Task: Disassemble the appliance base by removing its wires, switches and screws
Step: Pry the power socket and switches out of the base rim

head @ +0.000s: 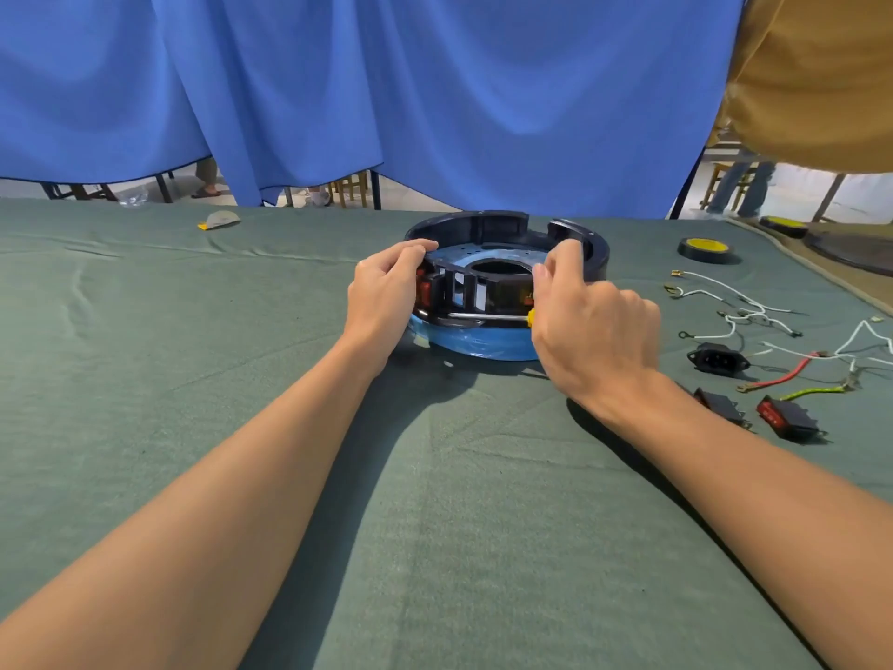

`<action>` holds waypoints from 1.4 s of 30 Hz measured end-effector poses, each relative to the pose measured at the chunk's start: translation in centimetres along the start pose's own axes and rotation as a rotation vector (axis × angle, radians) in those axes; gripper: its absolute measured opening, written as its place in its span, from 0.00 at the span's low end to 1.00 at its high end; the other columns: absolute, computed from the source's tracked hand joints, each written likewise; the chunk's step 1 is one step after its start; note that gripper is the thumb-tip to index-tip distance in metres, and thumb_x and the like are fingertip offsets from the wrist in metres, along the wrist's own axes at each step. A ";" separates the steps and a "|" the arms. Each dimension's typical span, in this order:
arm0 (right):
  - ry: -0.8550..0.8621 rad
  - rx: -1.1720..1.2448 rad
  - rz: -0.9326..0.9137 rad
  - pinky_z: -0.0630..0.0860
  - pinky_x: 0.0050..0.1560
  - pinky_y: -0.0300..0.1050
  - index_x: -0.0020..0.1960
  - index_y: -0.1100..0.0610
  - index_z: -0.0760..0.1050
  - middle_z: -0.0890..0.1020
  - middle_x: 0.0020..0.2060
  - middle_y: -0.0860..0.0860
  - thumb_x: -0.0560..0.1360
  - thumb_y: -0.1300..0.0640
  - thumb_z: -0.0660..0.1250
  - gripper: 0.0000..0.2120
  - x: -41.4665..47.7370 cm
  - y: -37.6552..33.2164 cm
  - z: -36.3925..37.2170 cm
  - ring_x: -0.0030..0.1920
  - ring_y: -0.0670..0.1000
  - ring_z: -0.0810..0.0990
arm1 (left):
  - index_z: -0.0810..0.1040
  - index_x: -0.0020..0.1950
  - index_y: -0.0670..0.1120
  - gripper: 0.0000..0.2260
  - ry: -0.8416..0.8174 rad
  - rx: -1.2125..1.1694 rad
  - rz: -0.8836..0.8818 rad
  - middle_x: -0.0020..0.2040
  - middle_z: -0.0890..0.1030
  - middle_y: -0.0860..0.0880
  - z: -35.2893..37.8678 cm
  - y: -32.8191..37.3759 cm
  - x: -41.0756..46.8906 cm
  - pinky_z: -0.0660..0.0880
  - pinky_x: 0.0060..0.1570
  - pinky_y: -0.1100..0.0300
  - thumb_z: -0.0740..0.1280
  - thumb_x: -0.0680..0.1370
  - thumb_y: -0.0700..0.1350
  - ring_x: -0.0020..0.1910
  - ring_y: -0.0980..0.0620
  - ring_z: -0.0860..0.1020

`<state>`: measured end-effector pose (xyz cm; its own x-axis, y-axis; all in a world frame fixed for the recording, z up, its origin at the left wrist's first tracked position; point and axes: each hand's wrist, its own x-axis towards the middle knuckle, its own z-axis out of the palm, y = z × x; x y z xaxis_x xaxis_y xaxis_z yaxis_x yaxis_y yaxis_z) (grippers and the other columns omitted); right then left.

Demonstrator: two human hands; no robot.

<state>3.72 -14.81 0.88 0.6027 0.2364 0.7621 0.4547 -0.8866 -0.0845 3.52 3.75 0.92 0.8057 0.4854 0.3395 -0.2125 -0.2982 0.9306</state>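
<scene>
Here, both hands on the appliance base

The appliance base [502,244] sits on the green cloth [435,476]. My left hand [386,292] curls over its left rim, gripping. My right hand [589,326] is closed round a yellow-handled screwdriver [488,316], whose shaft lies across the base's front. Loose wires [734,311] lie to the right.

Both forearms reach from lower corners to centre frame. Left hand [384,302] curls over appliance base [483,348] rim; right hand [592,331] grips screwdriver [488,316].
</scene>
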 end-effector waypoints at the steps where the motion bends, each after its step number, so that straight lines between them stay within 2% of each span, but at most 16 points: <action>1: 0.001 0.034 0.018 0.56 0.28 0.43 0.55 0.60 0.68 0.66 0.22 0.49 0.83 0.47 0.50 0.17 -0.2 0.1 -0.2 0.23 0.57 0.66 | 0.84 0.47 0.58 0.12 -0.021 0.002 0.003 0.47 0.83 0.59 -0.3 0.0 0.2 0.74 0.57 0.57 0.60 0.78 0.49 0.53 0.57 0.78; 4: -0.048 0.065 0.050 0.65 0.30 0.46 0.59 0.57 0.64 0.72 0.26 0.50 0.79 0.35 0.44 0.27 -0.9 0.3 -0.3 0.27 0.58 0.73 | 0.84 0.45 0.58 0.12 -0.076 0.037 0.037 0.46 0.83 0.58 -0.9 -0.1 0.5 0.73 0.55 0.57 0.60 0.79 0.49 0.52 0.57 0.78; 7: -0.124 0.062 0.100 0.72 0.36 0.51 0.62 0.55 0.61 0.80 0.34 0.55 0.79 0.34 0.45 0.26 -0.7 0.9 0.1 0.36 0.62 0.80 | 0.83 0.45 0.58 0.13 -0.063 0.079 0.091 0.53 0.81 0.55 -0.8 0.1 0.4 0.68 0.64 0.55 0.60 0.80 0.48 0.60 0.55 0.74; 9: -0.162 0.051 0.140 0.71 0.39 0.53 0.62 0.53 0.60 0.83 0.40 0.58 0.79 0.34 0.46 0.25 -0.3 1.5 0.3 0.40 0.64 0.81 | 0.81 0.46 0.60 0.12 -0.024 0.176 0.149 0.60 0.74 0.55 -0.8 0.2 0.2 0.59 0.67 0.60 0.60 0.80 0.48 0.67 0.55 0.64; 11: -0.192 0.030 0.201 0.67 0.39 0.52 0.62 0.52 0.61 0.83 0.42 0.60 0.79 0.34 0.46 0.24 0.3 2.2 0.5 0.42 0.64 0.80 | 0.82 0.48 0.58 0.11 -0.025 0.254 0.211 0.61 0.73 0.58 -0.9 0.2 0.1 0.56 0.68 0.60 0.61 0.81 0.47 0.68 0.57 0.62; 15: -0.322 0.022 0.386 0.65 0.42 0.52 0.52 0.56 0.63 0.79 0.43 0.59 0.79 0.33 0.48 0.25 1.1 3.7 0.3 0.41 0.60 0.73 | 0.83 0.53 0.55 0.10 -0.090 0.343 0.295 0.56 0.76 0.60 -1.0 0.4 -0.3 0.59 0.71 0.53 0.62 0.79 0.46 0.65 0.58 0.66; 19: -0.344 -0.009 0.378 0.67 0.41 0.51 0.46 0.57 0.72 0.78 0.40 0.56 0.78 0.31 0.45 0.32 1.0 4.0 -0.6 0.43 0.61 0.77 | 0.80 0.60 0.58 0.13 -0.206 0.436 0.337 0.56 0.72 0.61 -1.9 0.3 0.1 0.56 0.70 0.56 0.64 0.77 0.49 0.64 0.59 0.60; 22: -0.307 0.020 0.400 0.66 0.41 0.51 0.36 0.55 0.70 0.78 0.37 0.57 0.79 0.32 0.44 0.32 1.2 3.7 -2.2 0.41 0.61 0.75 | 0.79 0.61 0.60 0.12 -0.204 0.551 0.398 0.57 0.71 0.59 -1.6 0.2 0.0 0.55 0.68 0.55 0.65 0.79 0.49 0.65 0.55 0.60; 24: -0.276 0.044 0.354 0.65 0.41 0.51 0.36 0.55 0.69 0.76 0.36 0.55 0.80 0.34 0.46 0.29 1.7 3.5 -3.4 0.40 0.61 0.73 | 0.79 0.61 0.61 0.11 -0.176 0.629 0.461 0.55 0.72 0.59 -0.7 0.4 -0.6 0.53 0.62 0.58 0.65 0.79 0.51 0.64 0.54 0.60; 26: -0.269 0.078 0.244 0.66 0.41 0.51 0.44 0.55 0.70 0.76 0.37 0.53 0.81 0.39 0.52 0.21 2.2 3.4 -4.5 0.41 0.60 0.74 | 0.79 0.61 0.60 0.12 -0.122 0.703 0.554 0.54 0.72 0.56 0.3 0.6 -1.3 0.52 0.56 0.60 0.65 0.79 0.53 0.62 0.51 0.62; 29: -0.304 0.172 0.083 0.68 0.40 0.52 0.54 0.53 0.69 0.72 0.30 0.49 0.80 0.46 0.59 0.11 2.2 3.3 -5.8 0.40 0.62 0.75 | 0.81 0.60 0.58 0.12 -0.022 0.818 0.653 0.51 0.74 0.53 1.6 0.9 -2.6 0.53 0.53 0.56 0.65 0.78 0.54 0.59 0.47 0.66; 33: -0.274 0.227 -0.057 0.70 0.38 0.52 0.52 0.56 0.71 0.76 0.31 0.53 0.80 0.51 0.62 0.08 -0.2 2.7 -6.2 0.38 0.63 0.75 | 0.82 0.54 0.57 0.10 0.103 0.943 0.627 0.48 0.73 0.51 2.9 1.5 -3.3 0.53 0.49 0.54 0.64 0.78 0.55 0.56 0.44 0.66; 37: -0.273 0.267 -0.031 0.73 0.39 0.53 0.50 0.57 0.73 0.74 0.31 0.52 0.80 0.53 0.62 0.07 -2.2 2.6 -5.0 0.38 0.63 0.76 | 0.81 0.51 0.54 0.11 0.145 0.993 0.611 0.44 0.67 0.51 2.9 1.3 -3.3 0.52 0.47 0.54 0.62 0.79 0.57 0.52 0.45 0.64; 42: -0.278 0.300 -0.035 0.72 0.40 0.52 0.50 0.59 0.71 0.79 0.36 0.55 0.81 0.54 0.60 0.08 -2.3 1.5 -3.3 0.39 0.64 0.77 | 0.83 0.53 0.53 0.12 0.177 0.990 0.643 0.42 0.66 0.51 2.5 1.3 -3.5 0.56 0.47 0.53 0.64 0.78 0.56 0.50 0.44 0.67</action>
<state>0.83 -18.06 1.09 0.7193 0.3991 0.5686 0.6242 -0.7307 -0.2767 1.78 -0.40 0.61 0.6042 0.0986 0.7907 0.0323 -0.9945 0.0993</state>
